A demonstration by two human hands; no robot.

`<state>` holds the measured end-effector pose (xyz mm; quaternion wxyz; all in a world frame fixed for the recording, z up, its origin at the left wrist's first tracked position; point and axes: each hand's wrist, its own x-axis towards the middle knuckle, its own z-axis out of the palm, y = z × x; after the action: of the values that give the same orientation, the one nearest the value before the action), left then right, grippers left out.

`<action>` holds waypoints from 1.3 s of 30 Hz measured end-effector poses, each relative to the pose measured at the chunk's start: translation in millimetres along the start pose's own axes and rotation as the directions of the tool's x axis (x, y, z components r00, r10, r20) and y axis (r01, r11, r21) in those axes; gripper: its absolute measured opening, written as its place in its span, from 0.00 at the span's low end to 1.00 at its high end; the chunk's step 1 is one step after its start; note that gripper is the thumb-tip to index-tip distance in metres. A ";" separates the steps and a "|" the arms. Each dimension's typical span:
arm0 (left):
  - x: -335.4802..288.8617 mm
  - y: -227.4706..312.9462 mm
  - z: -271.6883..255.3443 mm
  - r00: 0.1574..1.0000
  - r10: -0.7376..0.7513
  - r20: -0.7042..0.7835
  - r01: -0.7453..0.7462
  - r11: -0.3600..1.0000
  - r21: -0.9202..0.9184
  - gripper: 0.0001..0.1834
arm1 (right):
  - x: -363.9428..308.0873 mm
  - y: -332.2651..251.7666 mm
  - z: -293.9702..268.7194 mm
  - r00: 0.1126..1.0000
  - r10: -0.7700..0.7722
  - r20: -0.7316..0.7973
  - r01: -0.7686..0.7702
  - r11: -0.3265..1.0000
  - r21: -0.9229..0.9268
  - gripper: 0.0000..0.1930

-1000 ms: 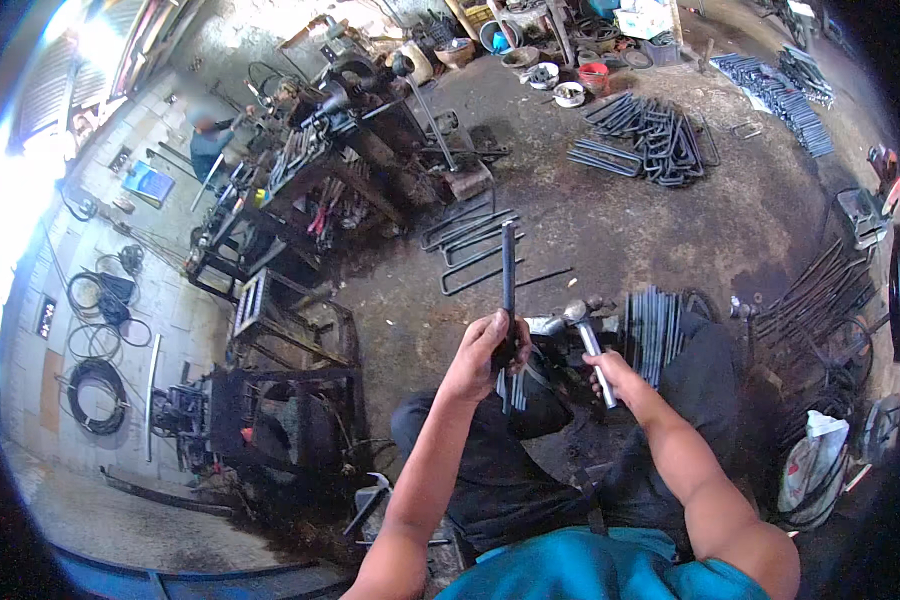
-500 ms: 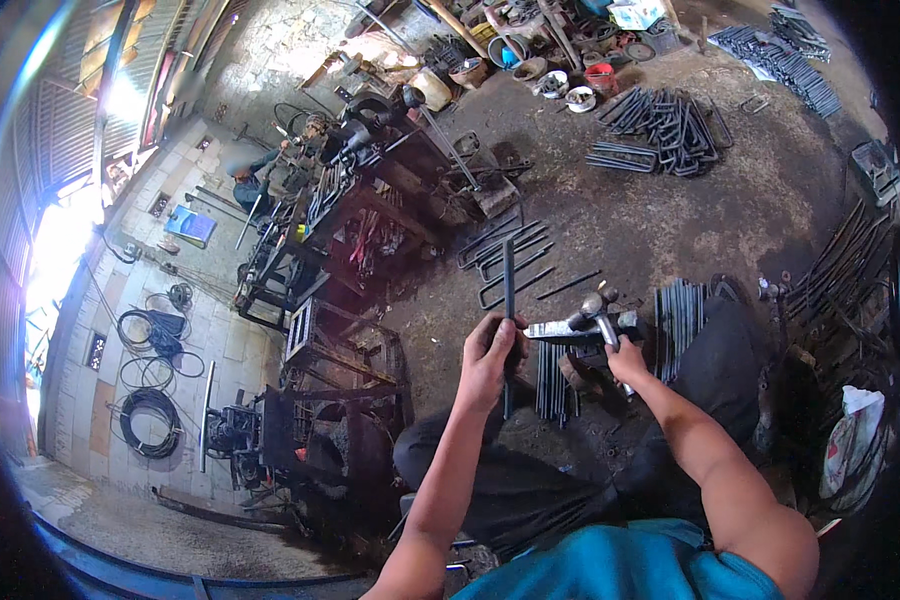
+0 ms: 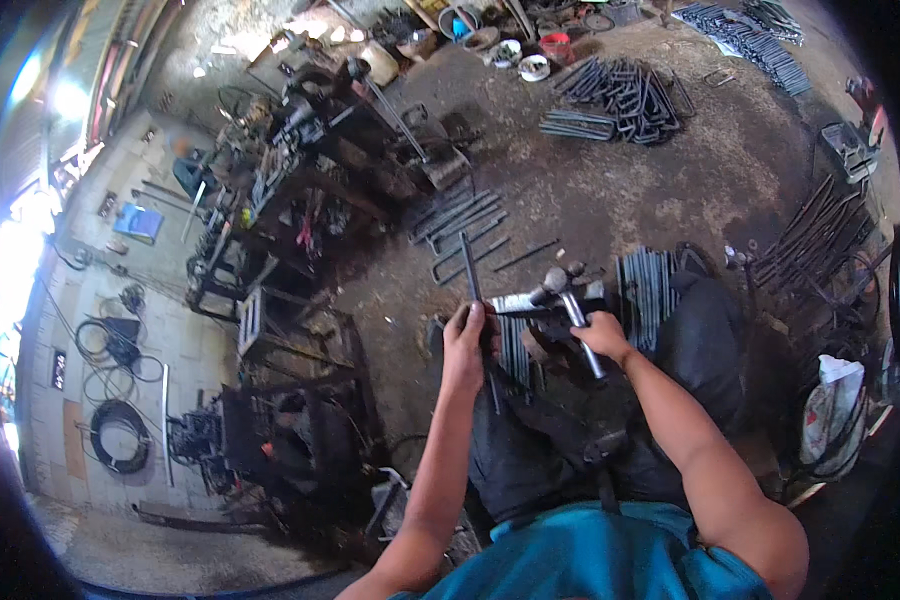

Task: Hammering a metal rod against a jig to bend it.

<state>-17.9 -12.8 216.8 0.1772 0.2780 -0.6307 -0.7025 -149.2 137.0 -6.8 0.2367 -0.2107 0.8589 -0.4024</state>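
**Keep your left fingers clear of the hammer head**

If the hammer (image 3: pixel 576 313) swings wide, your left hand (image 3: pixel 465 340) could take the blow, because your fingers sit near the head with nothing between. The rod (image 3: pixel 469 268) could also twist or slip, I'd judge, since only 1 hand steadies it and a good length sticks out at both ends. Its lower end hangs over your dark trousers (image 3: pixel 530 450), so a sudden drop might jab your leg. A glancing hit on the pale-topped metal block (image 3: pixel 516 302) could bounce the hammer toward the straight rods (image 3: pixel 645 295) by your right knee.

Your left hand is wrapped firmly around the rod near its middle, thumb uppermost, the rod's top leaning left; that forearm rises almost straight from below. Your right hand (image 3: pixel 603 336) is closed around the hammer's handle, part of which juts out below your grip. Your right elbow is bent outward, forearm angled inward. The hammer head is at the block, but I can't tell whether they touch.
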 end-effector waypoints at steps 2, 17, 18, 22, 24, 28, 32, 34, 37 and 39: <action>-1.7 -10.3 -6.8 0.999 -0.050 -0.005 0.050 0.998 -0.036 0.15 | 4.0 -6.6 -7.2 0.979 0.086 0.183 -0.099 0.993 0.067 0.25; -21.6 -34.9 -2.8 0.991 -0.021 -0.136 0.068 0.933 0.353 0.12 | -10.7 1.9 22.5 0.819 0.019 0.573 -0.526 0.424 0.737 0.08; -18.3 -43.4 -1.4 0.996 -0.022 -0.083 0.048 0.947 0.318 0.12 | -11.3 1.6 20.2 0.823 0.021 0.567 -0.523 0.417 0.743 0.08; 6.4 -92.8 -10.1 0.995 -0.096 -0.031 0.101 0.916 0.388 0.15 | -7.1 -5.5 10.6 0.803 0.102 0.587 -0.576 0.384 0.722 0.11; 30.4 -127.8 -26.2 0.999 -0.040 -0.019 0.044 0.843 0.536 0.17 | -15.1 -20.3 8.5 0.888 0.151 0.434 -0.448 0.493 0.746 0.12; 62.7 -175.3 -28.0 0.992 -0.088 0.090 -0.034 0.501 0.865 0.24 | -39.0 -39.7 -15.0 0.950 0.178 0.258 -0.311 0.641 0.702 0.15; 76.3 -228.6 -47.4 0.981 -0.129 0.143 -0.046 0.564 0.825 0.22 | -41.8 -24.0 -15.1 0.938 -0.200 -0.283 0.222 0.974 0.045 0.15; 94.0 -237.1 -64.0 0.981 -0.140 0.134 -0.039 0.534 0.845 0.22 | -33.4 -28.6 -14.0 0.957 -0.175 -0.230 0.179 0.984 -0.002 0.15; 104.3 -228.4 -79.3 0.963 -0.201 0.178 -0.055 0.502 0.863 0.23 | -21.8 -42.8 -11.1 0.990 0.097 0.100 -0.134 0.858 0.495 0.10; 97.1 -219.8 -64.6 0.952 -0.219 0.215 -0.042 0.601 0.798 0.26 | -16.4 -24.5 -4.0 0.940 0.266 0.213 -0.339 0.793 0.506 0.10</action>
<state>-31.9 -90.8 -19.0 -0.0951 0.2524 -0.8805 -0.3898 -134.2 134.1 18.8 0.4029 -0.0217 0.7174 -0.5679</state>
